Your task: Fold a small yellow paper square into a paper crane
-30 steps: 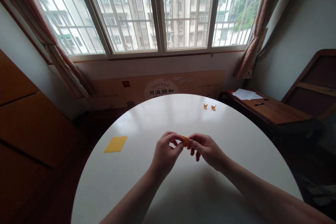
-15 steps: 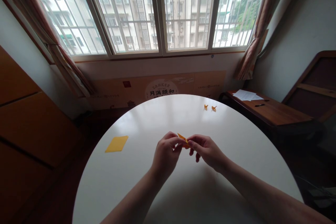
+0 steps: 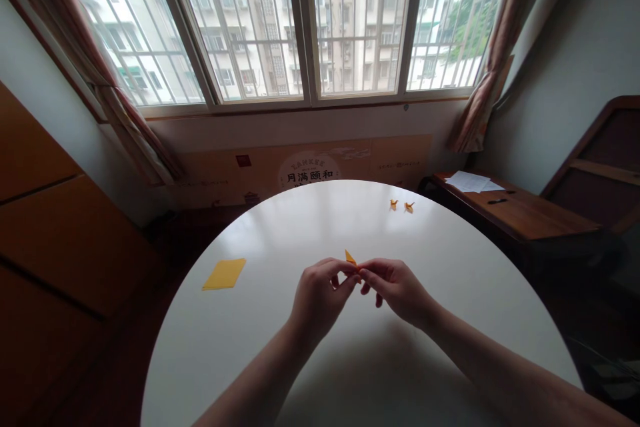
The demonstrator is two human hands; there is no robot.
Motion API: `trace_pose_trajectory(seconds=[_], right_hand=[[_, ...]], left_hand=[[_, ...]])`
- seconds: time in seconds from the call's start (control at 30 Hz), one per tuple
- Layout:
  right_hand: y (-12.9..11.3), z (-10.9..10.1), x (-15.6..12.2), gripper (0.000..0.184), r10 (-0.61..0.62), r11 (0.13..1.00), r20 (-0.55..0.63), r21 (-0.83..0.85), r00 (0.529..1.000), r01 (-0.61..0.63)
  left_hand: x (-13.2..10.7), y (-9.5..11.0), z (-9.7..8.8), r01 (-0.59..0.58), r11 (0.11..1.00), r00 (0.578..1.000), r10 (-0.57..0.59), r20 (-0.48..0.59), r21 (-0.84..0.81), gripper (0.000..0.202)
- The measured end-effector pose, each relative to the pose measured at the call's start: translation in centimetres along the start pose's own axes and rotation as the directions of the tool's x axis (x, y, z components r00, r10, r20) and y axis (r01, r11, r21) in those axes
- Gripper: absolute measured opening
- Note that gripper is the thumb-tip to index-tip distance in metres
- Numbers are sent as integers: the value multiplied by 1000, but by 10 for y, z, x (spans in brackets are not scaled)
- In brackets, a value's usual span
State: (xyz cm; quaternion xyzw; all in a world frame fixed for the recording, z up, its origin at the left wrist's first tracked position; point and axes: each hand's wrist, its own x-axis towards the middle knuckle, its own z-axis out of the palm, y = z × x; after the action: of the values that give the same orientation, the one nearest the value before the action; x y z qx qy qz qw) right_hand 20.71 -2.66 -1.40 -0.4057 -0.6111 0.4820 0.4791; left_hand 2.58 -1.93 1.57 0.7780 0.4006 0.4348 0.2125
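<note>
Between my two hands, above the middle of the white round table (image 3: 240, 360), is a small piece of folded orange-yellow paper (image 3: 351, 257). One pointed flap of it sticks up; my fingers hide most of the rest. My left hand (image 3: 323, 290) pinches it from the left with thumb and forefinger. From the right, my right hand (image 3: 395, 283) grips it between thumb and fingers, the lower fingers curled beneath. A stack of yellow square paper (image 3: 224, 274) lies on the table to the left. Two small folded paper birds (image 3: 409, 207) stand near the far right edge.
Beyond the table's right edge stands a low wooden table (image 3: 540, 213) with white sheets (image 3: 473, 181) and a dark pen-like object (image 3: 497, 201) on it. A wooden cabinet (image 3: 65, 233) is at the left. A barred window (image 3: 310, 33) with curtains fills the far wall.
The folded paper has turned so its pointed flap stands more upright. My left thumb and fingertips have shifted slightly right, closer to the right fingertips. The other things stay in place.
</note>
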Motion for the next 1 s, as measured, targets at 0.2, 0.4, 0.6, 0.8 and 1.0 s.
trace_pose_trajectory(seconds=[0.2,0.4,0.6,0.8,1.0], right_hand=[[0,1,-1,35,-2,1000,-3,-18,1000,2],[-2,1,0,36,12,1000,7,6,1000,-12],[2,1,-1,33,5,1000,10,-17,1000,-5],[-1,3,-3,29,-2,999,15,-47,1000,3],[-7,5,-3,29,33,998,3,57,999,-33]], left_hand=[[1,-1,0,23,1000,1000,-23,-7,-19,9],[0,-1,1,30,999,999,-30,-11,-27,10],[1,-1,1,116,993,993,-117,-12,-32,13],[1,0,3,174,983,985,-173,16,-56,13],[-4,1,4,151,988,988,-150,44,-16,10]])
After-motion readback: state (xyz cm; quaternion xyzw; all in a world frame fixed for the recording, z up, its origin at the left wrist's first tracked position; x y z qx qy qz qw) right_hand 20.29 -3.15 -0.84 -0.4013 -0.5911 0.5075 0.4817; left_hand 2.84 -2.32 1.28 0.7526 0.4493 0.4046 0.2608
